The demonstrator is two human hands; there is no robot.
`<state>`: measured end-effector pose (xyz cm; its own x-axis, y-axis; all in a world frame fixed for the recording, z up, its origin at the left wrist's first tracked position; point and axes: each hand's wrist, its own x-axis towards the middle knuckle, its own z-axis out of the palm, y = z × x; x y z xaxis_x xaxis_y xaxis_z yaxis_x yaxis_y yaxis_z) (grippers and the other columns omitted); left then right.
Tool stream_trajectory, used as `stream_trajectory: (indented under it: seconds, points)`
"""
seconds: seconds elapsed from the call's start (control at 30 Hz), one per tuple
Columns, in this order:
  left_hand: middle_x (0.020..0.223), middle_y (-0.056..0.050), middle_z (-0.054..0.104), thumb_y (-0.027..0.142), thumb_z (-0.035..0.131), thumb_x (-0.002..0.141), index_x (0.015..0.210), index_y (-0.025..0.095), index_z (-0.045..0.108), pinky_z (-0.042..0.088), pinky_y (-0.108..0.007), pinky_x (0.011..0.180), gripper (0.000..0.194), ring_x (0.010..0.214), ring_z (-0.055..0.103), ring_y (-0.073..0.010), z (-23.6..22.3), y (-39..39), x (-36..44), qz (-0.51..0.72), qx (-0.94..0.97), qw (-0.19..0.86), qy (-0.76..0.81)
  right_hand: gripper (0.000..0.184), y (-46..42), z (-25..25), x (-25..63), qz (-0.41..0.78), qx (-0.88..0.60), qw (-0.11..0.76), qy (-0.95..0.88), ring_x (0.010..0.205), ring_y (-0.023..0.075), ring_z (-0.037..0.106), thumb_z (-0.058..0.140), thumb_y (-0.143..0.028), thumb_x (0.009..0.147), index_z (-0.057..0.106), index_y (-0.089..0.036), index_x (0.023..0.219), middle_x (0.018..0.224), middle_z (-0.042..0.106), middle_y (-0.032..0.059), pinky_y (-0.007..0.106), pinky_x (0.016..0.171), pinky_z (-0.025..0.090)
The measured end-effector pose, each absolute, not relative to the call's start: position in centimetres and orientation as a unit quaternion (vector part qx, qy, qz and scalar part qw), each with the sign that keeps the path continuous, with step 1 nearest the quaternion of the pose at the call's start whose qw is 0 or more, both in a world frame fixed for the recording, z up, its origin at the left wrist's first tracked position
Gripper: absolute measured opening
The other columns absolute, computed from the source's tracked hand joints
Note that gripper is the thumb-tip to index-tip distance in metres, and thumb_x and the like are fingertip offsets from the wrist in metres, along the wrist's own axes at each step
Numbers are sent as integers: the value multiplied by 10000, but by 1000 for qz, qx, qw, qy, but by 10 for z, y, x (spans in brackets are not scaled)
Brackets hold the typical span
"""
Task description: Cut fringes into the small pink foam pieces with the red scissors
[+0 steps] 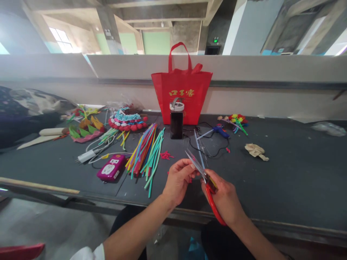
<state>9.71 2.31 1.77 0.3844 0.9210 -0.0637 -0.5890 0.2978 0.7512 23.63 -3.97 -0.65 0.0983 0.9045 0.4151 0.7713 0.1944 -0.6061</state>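
My right hand grips a pair of red-handled scissors, whose blades point up and to the left. Close to the blades, my left hand is closed in a pinch; what sits between its fingertips is too small to make out. Bits of red show just beyond and below those fingers. On the dark table a small heap of red cut pieces lies past my left hand. To its left, a bundle of multicoloured strips lies beside loose mint-green strips.
A phone stands before a red bag. Right of it lie a blue glue gun with its cord, clear sticks, craft flowers and crumpled beige material. Leftward are a purple box, a white plug and decorated crafts.
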Motion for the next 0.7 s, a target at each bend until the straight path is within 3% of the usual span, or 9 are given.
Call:
stream_trajectory:
  seconds: [0.27, 0.4, 0.53, 0.7]
  points:
    - [697, -7, 637, 215, 772, 692, 767, 139, 663, 383, -192, 541, 152, 578, 533, -74, 17, 24, 96, 492, 330, 766, 250, 261, -39, -8, 232, 125, -626, 432, -638, 617, 137, 653, 537, -294, 869, 622, -213, 1102, 805, 716, 4, 229, 626, 514]
    - [763, -4, 630, 215, 772, 705, 774, 151, 678, 413, -210, 649, 133, 670, 552, -86, 15, 26, 96, 485, 335, 773, 233, 263, -38, -2, 231, 216, -624, 482, -576, 637, 143, 638, 608, -367, 834, 638, -210, 1042, 775, 688, 6, 240, 614, 516]
    - [905, -24, 640, 229, 789, 692, 796, 162, 703, 420, -234, 755, 150, 798, 563, -117, 14, 25, 96, 472, 354, 774, 229, 472, -39, 7, 231, 396, -574, 561, -445, 533, 132, 587, 691, -446, 770, 576, -214, 1164, 711, 654, -8, 208, 413, 438]
    - [1037, -42, 606, 253, 773, 719, 801, 166, 705, 427, -264, 753, 137, 815, 545, -132, 11, 20, 100, 452, 382, 783, 192, 584, -38, 11, 231, 469, -514, 615, -371, 589, 147, 626, 764, -420, 710, 545, -220, 1213, 793, 685, 17, 209, 428, 452]
